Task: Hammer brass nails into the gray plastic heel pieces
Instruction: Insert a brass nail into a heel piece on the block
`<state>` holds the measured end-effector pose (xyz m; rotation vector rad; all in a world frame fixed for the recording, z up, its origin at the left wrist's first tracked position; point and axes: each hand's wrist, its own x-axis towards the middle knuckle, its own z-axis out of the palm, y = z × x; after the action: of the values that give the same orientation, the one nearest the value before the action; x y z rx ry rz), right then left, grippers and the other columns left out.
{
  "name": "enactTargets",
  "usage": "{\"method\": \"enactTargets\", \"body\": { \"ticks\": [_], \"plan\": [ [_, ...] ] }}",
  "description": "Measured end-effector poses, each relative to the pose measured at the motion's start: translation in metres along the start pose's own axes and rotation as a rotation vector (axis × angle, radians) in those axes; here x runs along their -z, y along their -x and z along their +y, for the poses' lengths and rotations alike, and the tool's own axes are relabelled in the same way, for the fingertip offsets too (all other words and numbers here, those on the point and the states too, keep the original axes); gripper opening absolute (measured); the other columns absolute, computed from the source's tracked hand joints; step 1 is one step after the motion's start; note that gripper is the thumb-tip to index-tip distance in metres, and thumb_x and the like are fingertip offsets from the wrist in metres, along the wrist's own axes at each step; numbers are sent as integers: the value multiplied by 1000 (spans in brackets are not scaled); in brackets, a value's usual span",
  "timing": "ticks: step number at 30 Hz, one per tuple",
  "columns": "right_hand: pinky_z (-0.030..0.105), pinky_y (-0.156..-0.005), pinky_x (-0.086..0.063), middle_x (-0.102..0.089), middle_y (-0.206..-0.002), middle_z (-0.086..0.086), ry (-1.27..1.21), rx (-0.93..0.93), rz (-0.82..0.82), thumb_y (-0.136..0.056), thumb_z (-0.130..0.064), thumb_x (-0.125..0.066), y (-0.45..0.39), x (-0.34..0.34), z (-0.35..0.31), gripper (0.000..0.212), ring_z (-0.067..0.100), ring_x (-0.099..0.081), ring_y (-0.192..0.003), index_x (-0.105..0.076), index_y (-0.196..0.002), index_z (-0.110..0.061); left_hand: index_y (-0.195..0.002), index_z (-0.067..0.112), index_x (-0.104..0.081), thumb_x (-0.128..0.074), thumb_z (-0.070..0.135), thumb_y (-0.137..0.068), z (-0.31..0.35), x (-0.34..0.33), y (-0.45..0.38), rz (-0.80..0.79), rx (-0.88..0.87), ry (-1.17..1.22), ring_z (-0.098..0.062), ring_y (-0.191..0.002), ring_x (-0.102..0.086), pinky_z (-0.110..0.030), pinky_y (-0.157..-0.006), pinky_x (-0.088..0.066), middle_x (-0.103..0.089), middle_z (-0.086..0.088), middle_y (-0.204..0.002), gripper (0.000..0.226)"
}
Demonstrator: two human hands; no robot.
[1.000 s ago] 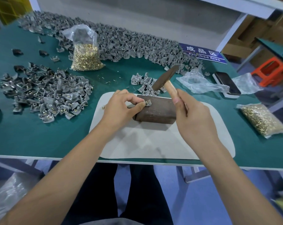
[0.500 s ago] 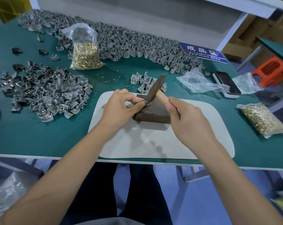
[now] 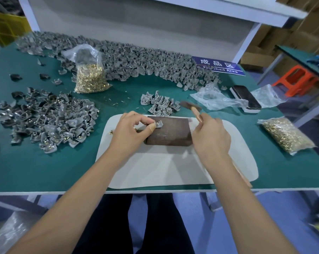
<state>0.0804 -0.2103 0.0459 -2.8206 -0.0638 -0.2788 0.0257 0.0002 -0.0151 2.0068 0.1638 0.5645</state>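
The left hand (image 3: pixel 131 130) is pinching a gray heel piece (image 3: pixel 159 124) between thumb and fingertips, pressing it onto the near-left corner of the dark metal block (image 3: pixel 168 131), while the right hand (image 3: pixel 212 138) is gripping the wooden handle of the hammer (image 3: pixel 190 107), whose blurred head is hanging above and beyond the block's far-right corner. A brass glint is showing on the piece, though whether a nail is already standing in it is too small to tell. To strike well, the hammer face should be coming down square on the nail, with short taps first so it is not bending – and the left thumb, lying just beside the target, should be kept back from the landing spot. The block is sitting on a pale mat (image 3: pixel 237 162) whose near edge is lying close to the desk's (image 3: pixel 45 171) front edge. Around the mat there is little open room: a small cluster of heel pieces (image 3: pixel 158 105) just beyond the block, a big heap (image 3: pixel 45 121) to the left, 2 bags of brass nails (image 3: pixel 90 77) (image 3: pixel 286 136) on either side, and a phone (image 3: pixel 246 99) among plastic wrap to the right – so the swing is best kept tight and vertical.
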Motion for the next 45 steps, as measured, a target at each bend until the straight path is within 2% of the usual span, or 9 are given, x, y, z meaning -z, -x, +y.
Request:
{"method": "enactTargets", "body": {
  "ticks": [6,11,15,20,26,32,37,40,45],
  "plan": [
    [43,-89,-40,-53,-121,14,0,-80,-156,-98,-8,-46,3,-10,21,64,41,-50,-112,-44,-153,-41,-87,41,-74,-76,37,-89,-1,-1,0,7,-11,-5,-1,-101,-50,-19,-78,-34,-61,22,-94,5],
    [45,-100,-41,-65,-124,12,-101,72,42,-102,-22,-51,0,-9,1,33,37,-51,-119,-68,-130,-25,-89,38,-76,-77,34,-89,1,0,0,25,-14,16,-4,-103,-51,-19,-79,-35,-62,20,-92,4],
    [35,-91,-51,-75,-103,-6,-478,350,-56,-96,-18,-64,8,-15,-41,18,19,-65,-99,-77,-109,-21,-93,30,-77,-76,31,-90,6,4,2,111,-20,25,-3,-101,-51,-17,-84,-38,-61,17,-91,3],
    [12,-77,-47,-72,-89,-14,-648,393,-141,-95,-20,-70,14,-35,-80,14,-7,-62,-84,-77,-107,-18,-93,33,-74,-73,30,-92,7,27,10,246,-15,5,-5,-102,-53,-11,-88,-36,-62,16,-95,4],
    [39,-91,-52,-76,-95,-8,-625,557,-216,-96,-20,-69,24,-47,-140,11,14,-67,-93,-78,-101,-18,-97,35,-74,-72,39,-90,-13,89,20,364,32,-239,-7,-101,-50,-30,-92,-40,-61,16,-96,7],
    [42,-96,-51,-77,-102,-6,-574,675,-270,-99,-19,-63,42,-62,-196,16,19,-67,-98,-78,-105,-18,-98,36,-74,-68,47,-90,-29,147,28,598,237,-569,-17,-113,-49,-31,-89,-22,-62,12,-104,14],
    [38,-82,-52,-75,-96,-6,-435,642,-238,-101,-27,-57,47,-67,-203,20,24,-61,-99,-77,-102,-25,-107,35,-72,-62,53,-95,-39,161,28,534,330,-589,-20,-121,-45,-34,-94,-27,-61,9,-116,25],
    [34,-69,-42,-73,-89,-2,-272,534,-70,-100,-30,-53,32,-63,-179,23,27,-57,-94,-75,-96,-24,-108,28,-70,-63,44,-97,-30,151,25,457,122,-511,-17,-109,-52,-36,-92,-44,-64,10,-106,21],
    [39,-77,-48,-73,-89,0,-221,399,-40,-99,-26,-53,3,-52,-124,23,29,-56,-95,-74,-91,-21,-100,37,-68,-67,35,-94,-12,119,21,-32,11,-465,-3,-84,-57,-32,-74,-51,-62,17,-91,7]
  ]
}}
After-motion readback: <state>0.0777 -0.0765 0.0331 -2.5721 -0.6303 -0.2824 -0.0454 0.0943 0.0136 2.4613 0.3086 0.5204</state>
